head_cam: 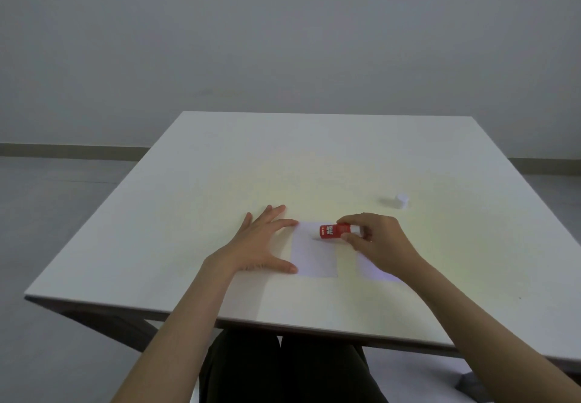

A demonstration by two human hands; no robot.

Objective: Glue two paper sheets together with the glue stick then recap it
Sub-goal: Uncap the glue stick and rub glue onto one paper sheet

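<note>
Broadly, a pale square counter [220, 182] fills the middle of the view, its near edge running across above the person's dark-clothed lap, with a grey wall and floor behind it.

Two bare forearms reach over that near edge. The left hand [261, 245] lies flat on the counter with its grip spread wide — fingers fanned, the forefinger tip and the thumb tip touching the left edge of a small white paper sheet [314, 256], pinning it at its far and near corners. It holds nothing.

The right hand [377, 240] hovers just to the right of that sheet, its grip pinched around the glue stick [334, 230] between thumb and fingertips. The hand covers most of a second paper sheet [372, 269]; only its near-left part shows beneath the wrist, lying beside the first sheet with a strip of bare counter between them.

The glue stick is red with white lettering, held nearly level and pointing left, its free end over the far part of the first sheet. Whether that end touches the paper cannot be told — it is close above it at least.

Smallest is a white cap [401, 200], resting alone on the counter, well apart from the hands, farther back and to the right.
</note>
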